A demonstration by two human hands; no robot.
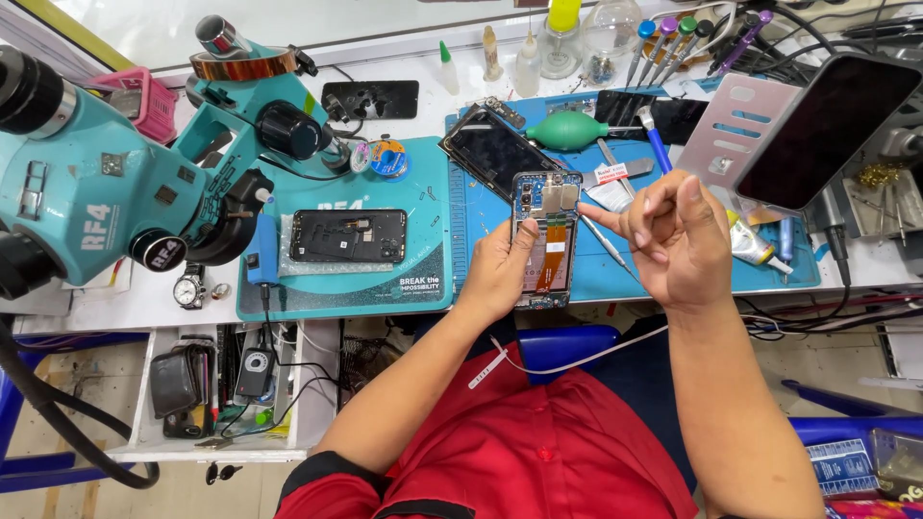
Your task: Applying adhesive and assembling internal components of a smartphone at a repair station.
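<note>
We note the left hand (495, 274) gripping an opened phone (545, 235) over the blue mat (615, 274); at its 3 o'clock, the right hand (673, 240) pinches tweezers (608, 245), fingers narrow.

teal microscope (91, 183) at left, black phone board (348, 235) on teal mat (423, 279), green air blower (574, 131), wristwatch (189, 288), screwdrivers (663, 43) at back, dark phone (829, 130) on metal stand (726, 135)

Left hand (497, 272) forward, palm turned inward, thumb up along one side, fingers wrapped behind. Right hand (673, 238) raised just beside it, slightly higher, fingers curled, thumb and forefinger pinched. Both forearms bare, angled inward.
</note>
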